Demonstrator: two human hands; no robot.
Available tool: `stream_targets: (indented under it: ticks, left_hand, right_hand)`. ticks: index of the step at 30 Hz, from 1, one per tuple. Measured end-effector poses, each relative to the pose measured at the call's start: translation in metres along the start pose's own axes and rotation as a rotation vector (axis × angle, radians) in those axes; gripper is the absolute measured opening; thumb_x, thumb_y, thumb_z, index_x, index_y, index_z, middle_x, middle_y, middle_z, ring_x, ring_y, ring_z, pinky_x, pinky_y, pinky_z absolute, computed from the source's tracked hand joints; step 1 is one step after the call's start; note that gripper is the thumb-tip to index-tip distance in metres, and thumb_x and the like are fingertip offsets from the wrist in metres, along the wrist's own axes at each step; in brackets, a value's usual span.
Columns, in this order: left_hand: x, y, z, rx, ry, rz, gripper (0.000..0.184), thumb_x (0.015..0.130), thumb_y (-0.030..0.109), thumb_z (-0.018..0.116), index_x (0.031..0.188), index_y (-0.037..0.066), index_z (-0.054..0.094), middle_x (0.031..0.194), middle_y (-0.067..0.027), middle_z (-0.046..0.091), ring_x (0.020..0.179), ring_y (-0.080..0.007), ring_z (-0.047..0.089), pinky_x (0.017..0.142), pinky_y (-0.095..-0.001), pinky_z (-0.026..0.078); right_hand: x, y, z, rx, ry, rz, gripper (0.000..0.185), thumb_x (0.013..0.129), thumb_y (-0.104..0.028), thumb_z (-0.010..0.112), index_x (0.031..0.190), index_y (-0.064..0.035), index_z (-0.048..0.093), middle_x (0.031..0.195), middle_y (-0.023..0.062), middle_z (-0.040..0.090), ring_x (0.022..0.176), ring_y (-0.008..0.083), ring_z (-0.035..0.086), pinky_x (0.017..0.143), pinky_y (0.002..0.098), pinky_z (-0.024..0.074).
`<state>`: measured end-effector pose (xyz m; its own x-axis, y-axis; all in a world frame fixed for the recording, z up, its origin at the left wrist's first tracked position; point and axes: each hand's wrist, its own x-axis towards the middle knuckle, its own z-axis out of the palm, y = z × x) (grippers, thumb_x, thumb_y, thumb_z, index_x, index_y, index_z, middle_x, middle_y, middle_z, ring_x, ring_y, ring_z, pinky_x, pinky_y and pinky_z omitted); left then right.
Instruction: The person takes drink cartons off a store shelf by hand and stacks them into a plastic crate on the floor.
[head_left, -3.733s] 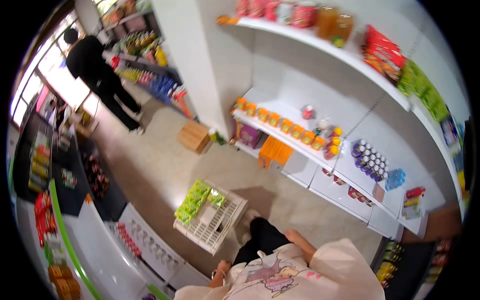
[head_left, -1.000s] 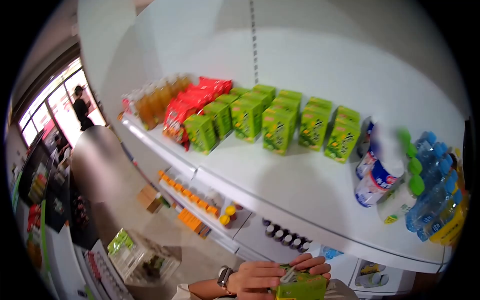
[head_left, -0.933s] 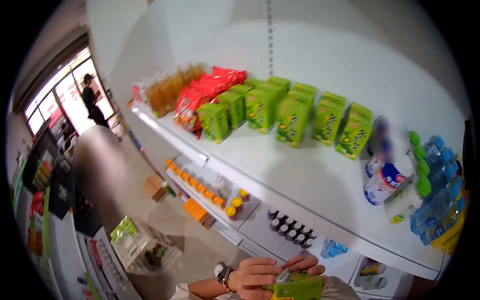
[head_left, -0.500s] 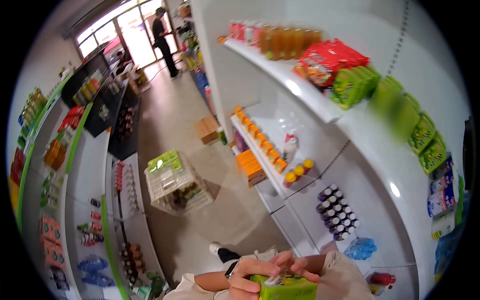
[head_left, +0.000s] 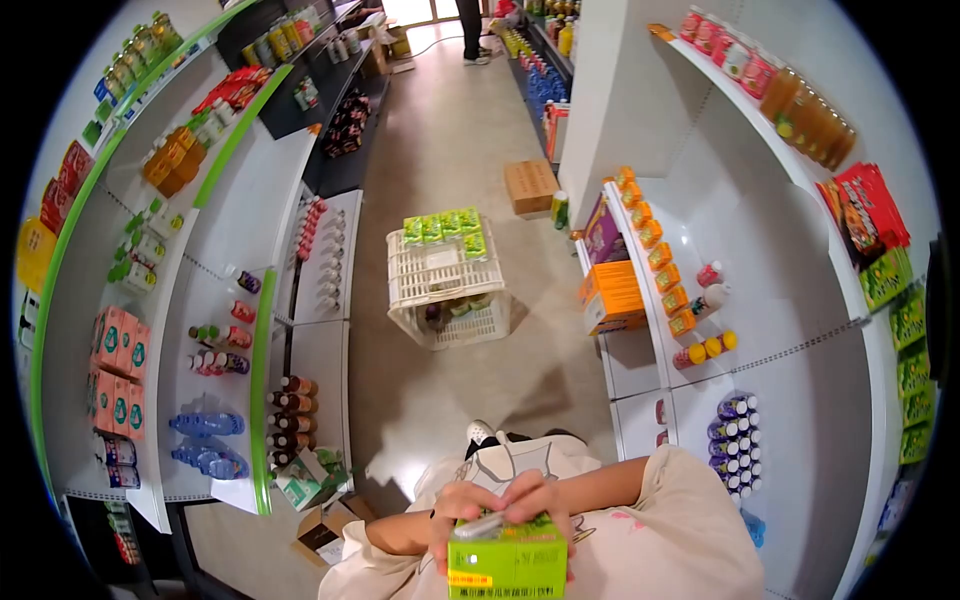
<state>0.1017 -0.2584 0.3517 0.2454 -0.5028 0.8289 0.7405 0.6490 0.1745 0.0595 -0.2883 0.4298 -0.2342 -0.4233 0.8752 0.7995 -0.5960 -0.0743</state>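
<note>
Between both grips [head_left: 537, 497], green carton [head_left: 508, 562]

The carton [head_left: 508, 562] is green with a yellow strip and dark lettering. The crate [head_left: 440, 276] is off-white; the shirt [head_left: 660, 545] is cream with a grey and pink print.

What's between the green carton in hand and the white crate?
Up the head view from the carton: mainly left hand, right hand, shirt, a shoe, then bare floor to the crate.
</note>
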Motion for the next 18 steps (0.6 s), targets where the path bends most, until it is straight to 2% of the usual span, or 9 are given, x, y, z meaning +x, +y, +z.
stream_targets:
  ticks: [1,3,6,8,11,13,15,17,18]
  left_hand:
    - [0.007,0.001,-0.01,0.043,-0.012,-0.025,0.052,0.085,0.034,0.056,0.129,0.012,0.039,0.125,-0.0171,0.043,0.081,-0.0334,0.058,0.067,-0.0318,0.05]
    - [0.03,0.012,-0.035,0.329,-0.186,-0.12,0.058,0.086,0.033,0.053,0.132,0.01,0.029,0.126,-0.0194,0.042,0.086,-0.0349,0.056,0.072,-0.0343,0.048]
    - [0.072,0.022,-0.069,0.751,-0.437,-0.265,0.067,0.087,0.031,0.05,0.138,0.006,0.015,0.126,-0.0228,0.041,0.093,-0.037,0.053,0.079,-0.0379,0.045]
    - [0.097,0.007,-0.067,0.781,-0.332,-0.473,0.066,0.087,0.026,0.045,0.139,-0.002,0.014,0.126,-0.0256,0.041,0.102,-0.0374,0.048,0.088,-0.0402,0.039]
    - [0.147,-0.027,-0.079,1.122,-0.35,-0.643,0.06,0.088,0.022,0.047,0.137,-0.004,0.022,0.126,-0.0233,0.042,0.102,-0.0333,0.049,0.086,-0.0394,0.039]
    - [0.141,-0.061,-0.112,1.022,-0.116,-0.902,0.054,0.088,0.016,0.049,0.136,-0.003,0.028,0.123,-0.0193,0.047,0.099,-0.0268,0.052,0.084,-0.0365,0.042]
    - [0.135,-0.1,-0.153,0.843,0.144,-1.14,0.052,0.088,0.01,0.051,0.135,-0.001,0.031,0.12,-0.0147,0.05,0.097,-0.0197,0.053,0.082,-0.0321,0.043]
    - [0.131,-0.141,-0.199,0.58,0.423,-1.343,0.053,0.087,0.004,0.053,0.135,0.001,0.032,0.117,-0.0096,0.053,0.096,-0.0121,0.052,0.083,-0.0264,0.043]
    - [0.122,-0.161,-0.226,0.582,0.44,-1.368,0.057,0.086,0.005,0.058,0.136,0.002,0.031,0.11,-0.0061,0.057,0.093,-0.0084,0.053,0.081,-0.0215,0.043]
  right_hand:
    - [0.003,-0.004,-0.015,-0.107,-0.078,0.086,0.051,0.079,-0.042,0.061,0.123,-0.0214,0.047,0.122,0.0272,0.036,0.097,0.036,0.041,0.088,0.0533,0.0341]
    - [0.0,-0.002,-0.036,-0.279,-0.165,0.194,0.043,0.083,-0.033,0.055,0.124,-0.0266,0.045,0.124,0.0299,0.035,0.094,0.0405,0.039,0.087,0.0627,0.0296]
    - [-0.015,0.009,-0.062,-0.469,-0.192,0.26,0.05,0.083,-0.02,0.05,0.13,-0.0174,0.034,0.13,0.0307,0.028,0.107,0.0474,0.033,0.092,0.0647,0.0232]
    - [-0.031,0.019,-0.084,-0.598,-0.211,0.297,0.055,0.083,-0.011,0.046,0.135,-0.0113,0.026,0.134,0.0312,0.023,0.116,0.052,0.029,0.096,0.0661,0.019]
    - [-0.016,0.047,-0.102,-0.881,0.016,0.33,0.059,0.087,-0.007,0.035,0.137,0.0077,0.009,0.141,0.0292,0.014,0.131,0.0431,0.016,0.107,0.0452,0.0127]
    - [0.022,0.062,-0.122,-1.03,0.158,0.683,0.054,0.09,-0.008,0.031,0.139,0.0046,0.011,0.145,0.0231,0.012,0.134,0.0319,0.015,0.108,0.0357,0.0124]
    - [0.028,0.093,-0.162,-0.865,0.478,0.907,0.051,0.093,-0.011,0.033,0.138,0.0041,0.016,0.146,0.0159,0.014,0.135,0.0249,0.016,0.108,0.0326,0.0129]
    - [0.004,0.121,-0.221,-0.808,0.577,1.021,0.05,0.094,-0.014,0.036,0.139,0.0007,0.02,0.145,0.0127,0.021,0.132,0.0189,0.022,0.105,0.0284,0.0186]
    - [-0.011,0.133,-0.251,-0.765,0.617,1.075,0.049,0.094,-0.013,0.037,0.139,0.0,0.021,0.144,0.0127,0.023,0.131,0.0184,0.024,0.104,0.0278,0.0204]
